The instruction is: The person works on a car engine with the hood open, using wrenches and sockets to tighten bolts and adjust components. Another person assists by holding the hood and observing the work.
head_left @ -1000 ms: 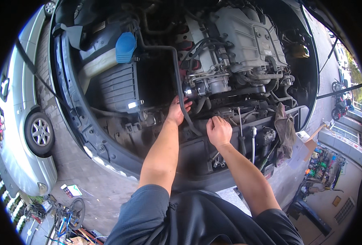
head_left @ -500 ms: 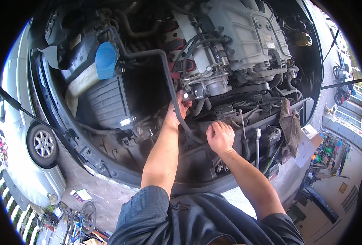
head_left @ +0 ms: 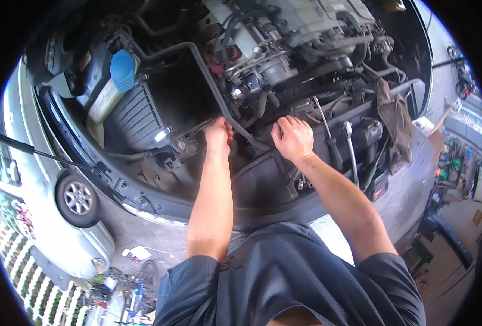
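My left hand (head_left: 219,137) is in the engine bay beside a bent black hose (head_left: 211,84), its fingers curled together; what they hold, if anything, is hidden. Further back stands a metal engine part (head_left: 276,69) with a round, shiny-ended fitting (head_left: 246,89), apart from the hand. On the dark front panel (head_left: 252,187) area, right of the hose's lower end, my right hand (head_left: 293,140) rests with bent fingers. Its fingertips are turned away, so their hold cannot be seen. To its right lie a screwdriver (head_left: 333,146) and a ratchet (head_left: 352,155).
A grimy rag (head_left: 394,119) hangs over the front crossbar, beside a dark tool (head_left: 369,133). At the left are a ribbed black box (head_left: 137,117) and a reservoir with a blue cap (head_left: 123,70). A light-coloured car (head_left: 50,217) stands outside; a bicycle (head_left: 143,288) is lower left.
My left hand has drawn back from the metal fitting toward me and slightly left, and its fingers have curled. The right hand stays at the front panel. The whole view has shifted.
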Demonstrator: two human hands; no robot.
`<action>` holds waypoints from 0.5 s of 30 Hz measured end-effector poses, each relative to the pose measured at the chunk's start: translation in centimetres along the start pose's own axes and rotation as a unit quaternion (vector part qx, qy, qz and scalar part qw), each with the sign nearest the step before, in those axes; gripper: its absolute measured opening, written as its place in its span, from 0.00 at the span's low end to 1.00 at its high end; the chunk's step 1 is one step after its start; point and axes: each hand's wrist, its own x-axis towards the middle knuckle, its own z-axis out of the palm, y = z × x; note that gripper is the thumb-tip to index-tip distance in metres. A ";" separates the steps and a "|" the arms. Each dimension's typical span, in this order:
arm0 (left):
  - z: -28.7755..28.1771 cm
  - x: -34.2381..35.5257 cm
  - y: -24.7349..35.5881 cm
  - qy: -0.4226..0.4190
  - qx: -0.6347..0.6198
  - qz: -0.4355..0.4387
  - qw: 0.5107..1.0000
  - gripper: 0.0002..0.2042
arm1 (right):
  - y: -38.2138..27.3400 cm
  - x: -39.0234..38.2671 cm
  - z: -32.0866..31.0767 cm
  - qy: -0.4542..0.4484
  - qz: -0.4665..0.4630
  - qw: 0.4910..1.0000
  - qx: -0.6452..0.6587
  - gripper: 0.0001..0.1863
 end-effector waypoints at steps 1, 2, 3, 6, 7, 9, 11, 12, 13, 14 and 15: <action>-0.3 -1.3 0.4 -0.002 0.025 0.083 0.996 0.10 | 0.0 -0.1 0.0 0.007 0.003 1.000 0.007 0.09; -0.3 -2.7 0.6 0.010 0.095 0.181 0.979 0.09 | 0.1 -0.2 0.0 0.015 0.007 1.000 0.012 0.09; 0.9 -6.2 2.5 0.014 0.165 0.279 0.946 0.10 | 0.4 -0.1 -0.1 0.018 0.015 1.000 0.011 0.09; 4.9 -10.6 7.5 -0.021 0.251 0.414 0.875 0.11 | 0.5 -0.6 -1.0 0.016 0.021 0.999 0.017 0.08; 6.1 -10.0 9.2 -0.023 0.288 0.382 0.878 0.13 | 0.5 -0.6 -1.0 0.018 0.023 0.999 0.021 0.08; 7.1 -5.2 10.3 -0.020 0.296 0.296 0.908 0.13 | 0.4 -0.6 -0.9 0.032 0.023 0.999 0.035 0.08; 7.9 -2.1 10.4 -0.023 0.352 0.209 0.912 0.12 | 0.5 -0.7 -0.7 0.034 0.025 0.998 0.038 0.08; 7.9 -1.0 10.1 -0.007 0.411 0.189 0.892 0.12 | 0.4 -0.7 -0.6 0.032 0.026 0.998 0.039 0.07; 8.4 -0.7 9.3 0.014 0.377 0.195 0.905 0.12 | 0.5 -0.7 -0.7 0.030 0.028 0.998 0.040 0.07; 8.4 -0.3 9.0 0.031 0.372 0.206 0.905 0.13 | 0.5 -0.8 -0.8 0.029 0.031 0.998 0.045 0.07; 8.5 -0.1 8.8 0.039 0.376 0.211 0.901 0.14 | 0.6 -1.1 -0.9 0.028 0.037 0.998 0.048 0.07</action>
